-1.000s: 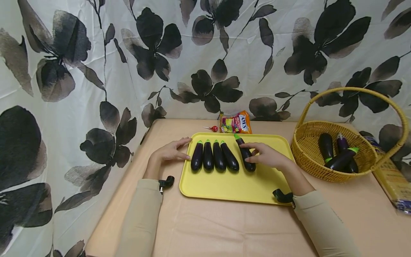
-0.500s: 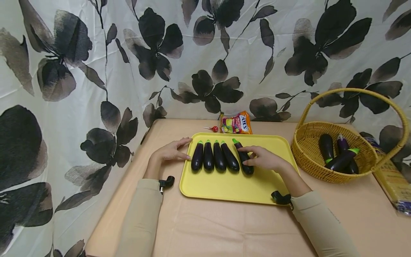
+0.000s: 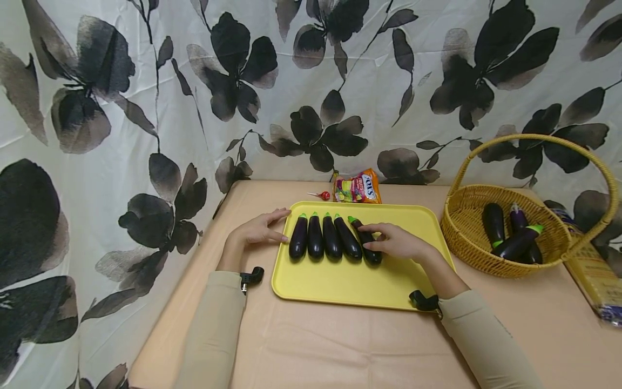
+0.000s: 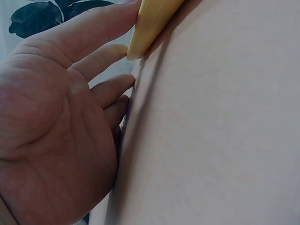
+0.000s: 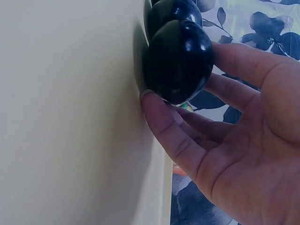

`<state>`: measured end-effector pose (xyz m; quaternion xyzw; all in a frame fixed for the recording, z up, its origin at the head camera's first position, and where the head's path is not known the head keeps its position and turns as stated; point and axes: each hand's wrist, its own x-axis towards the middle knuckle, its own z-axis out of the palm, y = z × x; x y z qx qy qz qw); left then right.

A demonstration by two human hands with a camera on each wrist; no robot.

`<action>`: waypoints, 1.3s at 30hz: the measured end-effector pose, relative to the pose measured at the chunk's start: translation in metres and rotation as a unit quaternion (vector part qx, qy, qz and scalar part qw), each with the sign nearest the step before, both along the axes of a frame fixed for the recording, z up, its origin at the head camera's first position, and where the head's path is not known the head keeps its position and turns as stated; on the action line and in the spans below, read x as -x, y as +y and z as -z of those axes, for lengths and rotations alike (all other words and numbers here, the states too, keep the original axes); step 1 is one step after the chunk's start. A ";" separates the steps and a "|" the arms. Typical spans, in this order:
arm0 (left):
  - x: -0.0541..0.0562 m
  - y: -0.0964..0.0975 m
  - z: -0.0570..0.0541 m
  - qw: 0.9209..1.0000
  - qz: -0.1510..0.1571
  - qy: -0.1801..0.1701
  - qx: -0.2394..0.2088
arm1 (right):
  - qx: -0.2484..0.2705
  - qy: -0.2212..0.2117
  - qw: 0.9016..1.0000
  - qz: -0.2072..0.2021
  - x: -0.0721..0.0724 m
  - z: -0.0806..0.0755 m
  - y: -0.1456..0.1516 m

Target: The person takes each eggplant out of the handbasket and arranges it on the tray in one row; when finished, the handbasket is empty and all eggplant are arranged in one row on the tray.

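Note:
Several dark purple eggplants (image 3: 315, 237) with green tips lie side by side on a yellow tray (image 3: 340, 286). At the right end of the row is another eggplant (image 3: 372, 257), which my right hand (image 3: 393, 241) holds between thumb and fingers. The right wrist view shows the rounded end of this eggplant (image 5: 178, 63), low over the tray and right beside its neighbour. My left hand (image 3: 257, 228) is at the tray's left edge. In the left wrist view its fairly straight thumb and forefinger touch the tray's side (image 4: 152, 28), with the other fingers relaxed below.
A wicker basket (image 3: 478, 254) with a tall handle stands right of the tray, with several eggplants (image 3: 517, 243) inside. Behind the tray lie a candy bag (image 3: 359, 187) and a red lollipop (image 3: 324, 195). A yellow package (image 3: 595, 275) sits beyond the basket, and floral cloth hangs behind.
My right hand has brought its eggplant left and slightly nearer to me, up against the row. My left hand has stayed at the tray's edge.

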<state>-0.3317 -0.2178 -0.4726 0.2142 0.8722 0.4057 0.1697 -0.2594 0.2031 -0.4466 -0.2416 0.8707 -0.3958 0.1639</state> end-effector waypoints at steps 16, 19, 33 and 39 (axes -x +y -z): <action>0.001 -0.002 0.003 1.000 -0.003 0.002 0.005 | 0.012 -0.001 1.000 -0.004 -0.002 -0.001 0.000; 0.000 -0.002 0.003 1.000 -0.002 0.005 0.008 | 0.015 -0.002 1.000 -0.007 -0.002 0.000 0.000; 0.000 -0.001 0.002 1.000 -0.008 0.006 0.012 | 0.000 0.090 0.995 0.051 -0.006 -0.021 0.022; 0.000 -0.001 0.002 1.000 -0.008 0.010 0.017 | 0.005 0.125 0.989 0.074 -0.011 -0.036 0.038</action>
